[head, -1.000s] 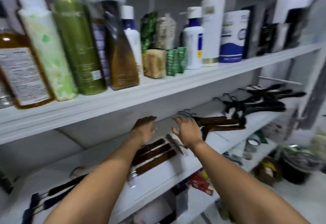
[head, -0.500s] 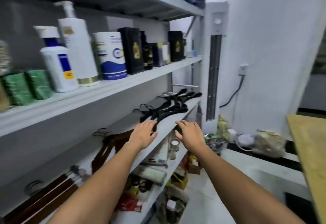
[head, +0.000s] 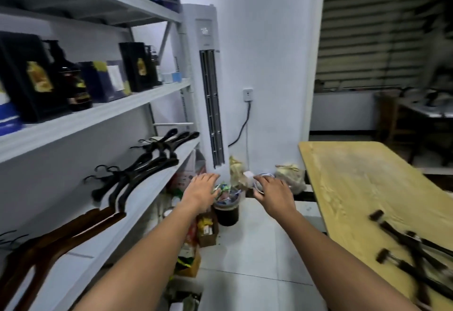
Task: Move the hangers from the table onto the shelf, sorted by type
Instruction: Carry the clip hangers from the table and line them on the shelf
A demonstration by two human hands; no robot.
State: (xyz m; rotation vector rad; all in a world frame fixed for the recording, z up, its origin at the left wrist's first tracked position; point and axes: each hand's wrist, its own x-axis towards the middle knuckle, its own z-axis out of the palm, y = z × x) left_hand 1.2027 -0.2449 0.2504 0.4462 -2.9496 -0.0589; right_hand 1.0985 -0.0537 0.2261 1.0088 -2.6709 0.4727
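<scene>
Pale wood table (head: 355, 183) right — grey shelf (head: 157, 183) left, tiled floor (head: 257, 249) between

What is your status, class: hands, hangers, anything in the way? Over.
Left hand, right hand open, empty, mid-air. Black hangers and brown hangers on shelf; clip hangers lie on table, right. Nothing seen blocking the reach.
</scene>
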